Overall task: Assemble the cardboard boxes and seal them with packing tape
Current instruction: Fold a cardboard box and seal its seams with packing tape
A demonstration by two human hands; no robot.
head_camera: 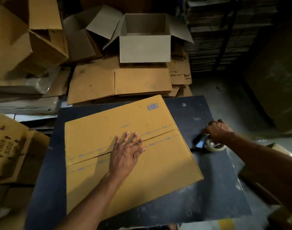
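A brown cardboard box [95,140] stands on the dark table [208,193] with its two flaps folded shut and a seam running across its top. My left hand [127,151] lies flat with fingers spread on that seam, near its middle. To the right of the box, my right hand [219,131] is closed on the handle of a tape dispenser [211,146], which rests on the table with a roll of clear tape in it.
Behind the table lies a stack of flat cardboard sheets [118,83]. An assembled open white box [144,47] stands on them, with more open boxes [30,39] at the back left. A printed box [7,146] is at my left. Stacked flat cardboard [213,30] fills the back right.
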